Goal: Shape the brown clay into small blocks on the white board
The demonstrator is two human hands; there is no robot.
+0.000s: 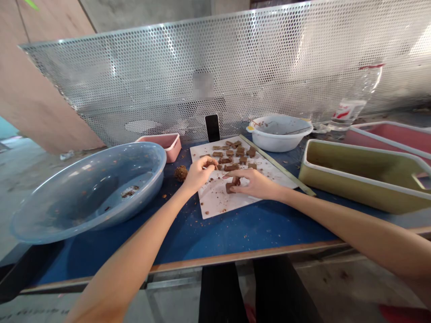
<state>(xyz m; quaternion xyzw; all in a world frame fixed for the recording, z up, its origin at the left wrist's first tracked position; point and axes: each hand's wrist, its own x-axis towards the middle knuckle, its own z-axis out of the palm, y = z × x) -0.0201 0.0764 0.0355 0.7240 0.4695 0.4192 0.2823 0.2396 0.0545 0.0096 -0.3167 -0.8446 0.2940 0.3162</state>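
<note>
On a white board (215, 204) lie several small brown clay-like pieces (231, 167), some blocky and some bone-shaped, with crumbs scattered around them. My right hand (257, 184) has its thumb and fingers closed around a brown block (230, 188) that stands on the near half of the board. My left hand (201, 172) hovers over the board's left side, thumb and fingertips pinched together; whatever is between them is hidden. Left of the board, close to that hand, is a rough brown lump (181, 172).
A large blue basin (148, 202) occupies the left, with a pink container (173, 148) behind it. A phone (212, 128) leans on the perforated metal screen (151, 67). Along the right are a green strip (279, 166), white bowl (279, 142), olive bin (353, 186) and plastic bottle (357, 96).
</note>
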